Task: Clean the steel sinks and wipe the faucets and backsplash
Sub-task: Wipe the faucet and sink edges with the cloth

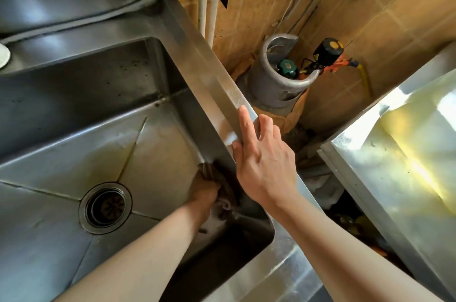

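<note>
1. Your left hand [204,193] is down inside the steel sink [74,143], fingers curled round a dark brown cloth [222,185] and holding it bunched against the sink's right inner wall, just under the rim.
2. The cloth sits to the right of the drain [105,207], well apart from it, and reaches up the wall toward the rim.
3. Your right hand [265,161] rests on the sink's right rim [212,67], directly above the cloth. Its forefinger lies straight along the top edge; the other fingers bend loosely over the outer side and the thumb presses the inner face. It holds nothing.
4. The drain is a round steel ring with a dark strainer, low in the sink floor, where the pressed creases of the floor meet.
5. The sink floor shows yellowish staining around the drain, and the far wall carries dark specks.
6. Beyond the sink's right rim, lower down, stands a grey gas cylinder [274,79] with a green valve and a black-and-yellow regulator [328,51] against the tan tiled wall [394,18].
7. Further right of the sink, past the cylinder, a second steel surface [407,153] catches bright yellow light.
8. White pipes [209,13] run down the tiled wall behind the sink's far right corner.
</note>
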`<state>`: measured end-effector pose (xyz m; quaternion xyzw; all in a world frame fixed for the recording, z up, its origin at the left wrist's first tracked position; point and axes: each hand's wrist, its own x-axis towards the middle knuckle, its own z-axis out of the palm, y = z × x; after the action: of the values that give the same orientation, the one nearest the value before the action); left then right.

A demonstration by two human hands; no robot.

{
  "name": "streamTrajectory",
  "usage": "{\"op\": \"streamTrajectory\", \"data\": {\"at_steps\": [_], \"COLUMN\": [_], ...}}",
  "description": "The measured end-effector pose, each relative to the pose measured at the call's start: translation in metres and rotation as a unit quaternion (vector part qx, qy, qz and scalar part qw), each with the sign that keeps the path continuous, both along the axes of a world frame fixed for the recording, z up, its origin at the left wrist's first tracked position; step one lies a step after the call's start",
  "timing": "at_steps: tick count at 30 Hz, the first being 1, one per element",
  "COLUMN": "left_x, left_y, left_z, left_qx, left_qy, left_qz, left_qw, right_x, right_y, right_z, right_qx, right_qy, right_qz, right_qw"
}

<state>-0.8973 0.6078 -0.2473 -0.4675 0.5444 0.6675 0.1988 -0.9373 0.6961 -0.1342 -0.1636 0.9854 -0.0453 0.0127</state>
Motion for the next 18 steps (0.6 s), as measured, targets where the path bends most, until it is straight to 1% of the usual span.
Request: {"op": "streamTrajectory", "data": {"at_steps": [2,4,6,8,11,13,18], "left_x": [-0.003,-0.008,-0.009,-0.008,-0.018,-0.026,-0.029], "left_y": [-0.01,-0.017,-0.021,-0.02,-0.02,-0.02,-0.021], "left_z": [0.031,0.059,0.08,0.089,0.067,0.044,-0.019], "left_qx": [-0.003,0.008,0.023,0.008,-0.032,-0.06,-0.129], "left_qy": [0.033,0.055,0.07,0.076,0.053,0.063,0.017], "left_qz": [-0.003,0.028,0.058,0.064,0.053,0.054,0.004], "left_qw": [0.999,0.998,0.996,0.995,0.997,0.995,0.991], "right_x": [0.001,0.002,0.003,0.003,0.003,0.003,0.003], "right_y": [-0.001,-0.002,-0.003,-0.004,-0.005,-0.004,-0.004], "right_z": [0.0,0.001,0.0,0.001,0.002,0.001,0.0], "right_qx": [0.003,0.007,0.003,-0.001,-0.004,-0.003,-0.005], "right_qy": [-0.001,0.001,0.003,0.001,0.002,0.0,0.006], "right_qz": [-0.001,-0.007,-0.013,-0.015,-0.017,-0.014,-0.016], "right_qw": [1.0,1.0,1.0,1.0,1.0,1.0,1.0]}}
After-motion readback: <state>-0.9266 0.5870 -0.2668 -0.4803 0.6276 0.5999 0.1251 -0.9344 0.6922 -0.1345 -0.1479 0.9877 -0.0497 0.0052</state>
